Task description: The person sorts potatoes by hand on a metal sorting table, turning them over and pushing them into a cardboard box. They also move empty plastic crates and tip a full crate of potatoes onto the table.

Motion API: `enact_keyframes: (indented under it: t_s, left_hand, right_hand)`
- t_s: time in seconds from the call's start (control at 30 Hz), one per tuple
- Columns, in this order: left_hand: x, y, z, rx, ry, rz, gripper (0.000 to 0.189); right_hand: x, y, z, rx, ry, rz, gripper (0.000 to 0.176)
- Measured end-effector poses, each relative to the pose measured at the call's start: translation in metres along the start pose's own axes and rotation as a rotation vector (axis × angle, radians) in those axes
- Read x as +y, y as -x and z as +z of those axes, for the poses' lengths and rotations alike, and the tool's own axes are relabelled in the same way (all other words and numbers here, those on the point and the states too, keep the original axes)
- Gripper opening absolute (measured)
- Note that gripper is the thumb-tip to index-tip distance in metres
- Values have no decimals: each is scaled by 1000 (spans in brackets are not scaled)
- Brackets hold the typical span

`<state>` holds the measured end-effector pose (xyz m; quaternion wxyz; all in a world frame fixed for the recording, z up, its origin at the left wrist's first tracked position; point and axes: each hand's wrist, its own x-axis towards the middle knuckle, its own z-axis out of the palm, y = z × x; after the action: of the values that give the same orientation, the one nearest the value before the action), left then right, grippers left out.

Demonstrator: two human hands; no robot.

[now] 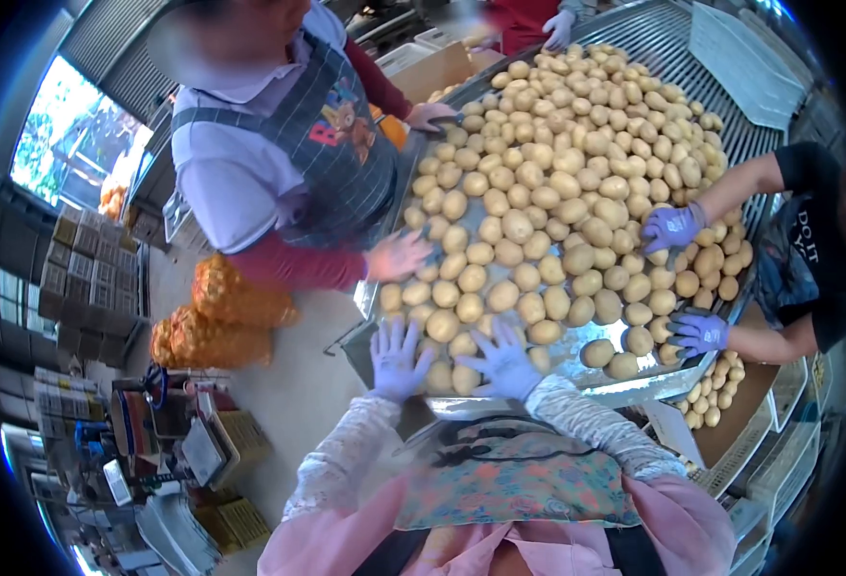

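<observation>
A large heap of potatoes (517,227) covers a metal sorting table (576,355) in front of me. My left hand (397,361), in a lilac glove, lies with fingers spread at the table's near left corner, against the closest potatoes. Beside it my right hand (502,363), gloved alike, is stretched out with fingers apart, touching potatoes along the near edge. A few potatoes (465,377) lie between my two hands. Neither hand is closed around a potato. My palms face down, so what lies under them is hidden.
A co-worker in an apron (336,144) stands at the left, hands on the potatoes. Another person's gloved hands (674,228) work at the right. A box of potatoes (720,389) sits below the right edge. Orange net sacks (221,331) and stacked cartons (87,278) stand left.
</observation>
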<state>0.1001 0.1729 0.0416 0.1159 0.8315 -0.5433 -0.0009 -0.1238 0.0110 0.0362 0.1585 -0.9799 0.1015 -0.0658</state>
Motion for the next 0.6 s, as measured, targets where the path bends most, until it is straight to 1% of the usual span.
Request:
enact_keyframes:
  t_s: [0.03, 0.07, 0.1, 0.13, 0.17, 0.2, 0.23, 0.27, 0.3, 0.33, 0.37, 0.4, 0.43, 0.47, 0.5, 0.53, 0.57, 0.6]
  left_hand:
    - [12, -15, 22, 22, 78, -28, 72]
    - [34, -28, 38, 25, 85, -15, 72]
    - [58, -38, 51, 130, 258, 1, 72]
    - [69, -44, 58, 231, 433, 18, 72]
    - [78, -45, 45, 232, 443, 31, 72]
    - [93, -40, 20, 112, 268, 231, 71]
    - [103, -37, 8, -7, 89, 424, 70]
    - [99, -35, 10, -12, 99, 425, 70]
    - [86, -29, 13, -44, 114, 472, 70]
    - [70, -22, 18, -81, 127, 520, 69]
    - [51, -14, 34, -9, 190, 500, 69]
    - [44, -13, 34, -22, 189, 511, 69]
    - [40, -15, 36, 6, 193, 426, 70]
    - [39, -16, 36, 32, 198, 340, 70]
    - [42, -27, 31, 59, 122, 355, 74]
    - [49, -41, 32, 58, 126, 370, 74]
    - [60, -54, 36, 146, 187, 256, 76]
    - [73, -67, 39, 229, 249, 140, 77]
  right_hand:
    - [-2, -1, 9, 32, 6, -5, 75]
    - [-1, -1, 14, 63, 12, -10, 74]
    - [5, 3, 11, 15, 41, -32, 67]
    - [23, 14, 24, 16, 46, -17, 67]
    - [58, 30, 51, 154, 194, -224, 66]
    - [85, 46, 63, 286, 342, -433, 64]
    - [98, 62, 42, 278, 350, -426, 64]
    - [104, 79, 7, 137, 68, -158, 63]
    - [100, 89, -20, -5, -223, 115, 62]
    - [93, 95, -30, -11, -239, 125, 62]
    - [85, 98, -36, 95, -53, 125, 65]
    - [79, 98, -41, 204, 142, 128, 68]
    - [65, 89, -38, 163, 93, 191, 69]
    - [51, 77, -28, 164, 92, 205, 69]
    - [41, 62, -14, 194, 68, 201, 68]
    - [33, 48, -6, 226, 45, 199, 68]
    - [24, 35, -6, 231, 48, 214, 68]
    - [15, 23, -5, 228, 27, 49, 56]
